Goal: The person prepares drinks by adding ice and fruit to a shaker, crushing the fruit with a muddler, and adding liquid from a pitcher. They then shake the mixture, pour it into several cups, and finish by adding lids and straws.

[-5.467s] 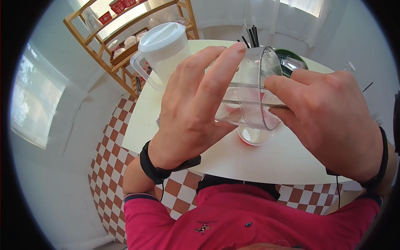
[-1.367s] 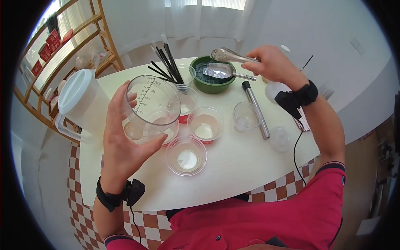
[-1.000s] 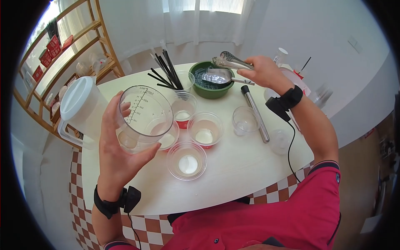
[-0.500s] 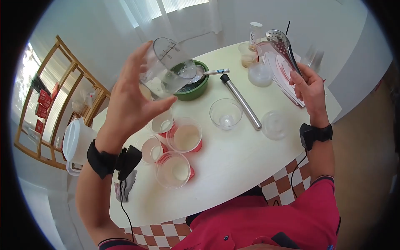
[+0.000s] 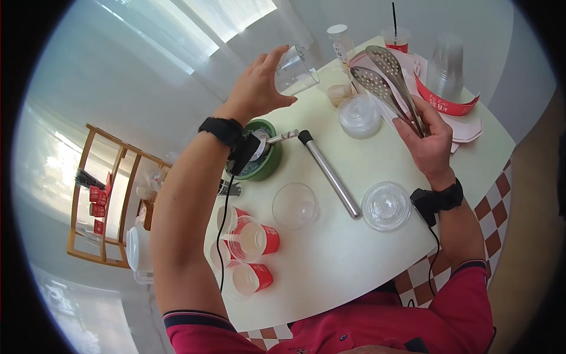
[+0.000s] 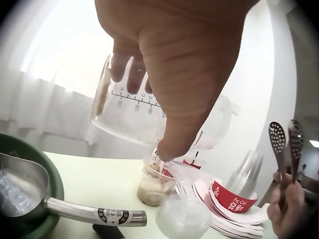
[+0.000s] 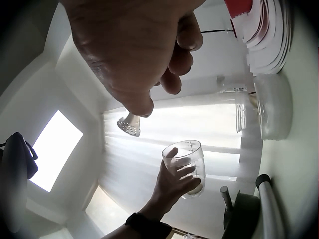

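Note:
My left hand [image 5: 253,85] grips a clear measuring cup [image 5: 296,72] high over the far side of the table, past the green bowl. The cup lies tilted on its side, and its printed scale shows through the wall in the left wrist view [image 6: 137,107]. In my right hand [image 5: 427,135] a pair of perforated metal tongs [image 5: 389,82] is held with its two slotted heads pointing up and spread apart. The tongs stand over the white paper sleeves [image 5: 466,131] at the right. Nothing shows between the tong heads.
A green bowl [image 5: 272,162] holds a metal scoop [image 5: 283,137]. Beside it lie a muddler [image 5: 333,177], a clear cup [image 5: 295,206] and clear lids [image 5: 386,206]. Several red-and-white cups [image 5: 259,277] stand front left. Stacked clear cups [image 5: 446,68] and a tall jar [image 5: 340,42] stand at the back.
Earlier the tongs were inside the measuring cup, then above the bowl. They have since swung right and turned upward. My left hand has carried the cup up and right; the head view has turned right.

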Action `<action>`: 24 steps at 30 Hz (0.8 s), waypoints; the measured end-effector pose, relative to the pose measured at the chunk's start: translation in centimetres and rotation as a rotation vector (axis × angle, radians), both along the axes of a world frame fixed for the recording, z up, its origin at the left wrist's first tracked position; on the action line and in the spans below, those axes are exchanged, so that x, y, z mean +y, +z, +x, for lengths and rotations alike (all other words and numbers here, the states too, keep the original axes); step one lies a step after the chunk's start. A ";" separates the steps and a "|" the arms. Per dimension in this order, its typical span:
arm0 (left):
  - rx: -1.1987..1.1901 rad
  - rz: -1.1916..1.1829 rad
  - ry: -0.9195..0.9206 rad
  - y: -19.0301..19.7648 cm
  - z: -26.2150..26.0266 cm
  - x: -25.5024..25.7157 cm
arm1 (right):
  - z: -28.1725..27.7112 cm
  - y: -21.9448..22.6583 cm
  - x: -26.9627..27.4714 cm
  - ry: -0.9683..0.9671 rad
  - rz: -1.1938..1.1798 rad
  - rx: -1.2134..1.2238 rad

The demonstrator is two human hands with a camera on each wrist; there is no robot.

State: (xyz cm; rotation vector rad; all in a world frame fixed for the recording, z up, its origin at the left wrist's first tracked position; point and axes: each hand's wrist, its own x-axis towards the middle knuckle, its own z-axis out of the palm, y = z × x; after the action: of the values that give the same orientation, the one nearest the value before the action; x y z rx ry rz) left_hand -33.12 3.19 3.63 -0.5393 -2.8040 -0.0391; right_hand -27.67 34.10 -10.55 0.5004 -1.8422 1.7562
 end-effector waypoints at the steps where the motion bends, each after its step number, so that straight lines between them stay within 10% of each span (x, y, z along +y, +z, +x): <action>1: 0.015 -0.022 -0.008 -0.3 -1.6 0.5 | -0.3 -0.1 0.2 -0.003 -0.043 0.000; 14: 0.341 -0.759 -0.326 -2.3 -10.2 5.8 | -0.9 -0.5 0.5 -0.116 0.039 0.034; 24: 0.435 -1.022 -0.225 -1.7 -8.2 7.3 | -1.3 -1.0 0.3 -0.146 0.015 0.080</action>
State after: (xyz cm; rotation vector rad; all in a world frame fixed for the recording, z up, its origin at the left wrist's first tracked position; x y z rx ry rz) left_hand -41.31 10.52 1.90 -0.9167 -2.1406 1.3283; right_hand -28.92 34.42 -11.52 0.4246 -1.7912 1.6041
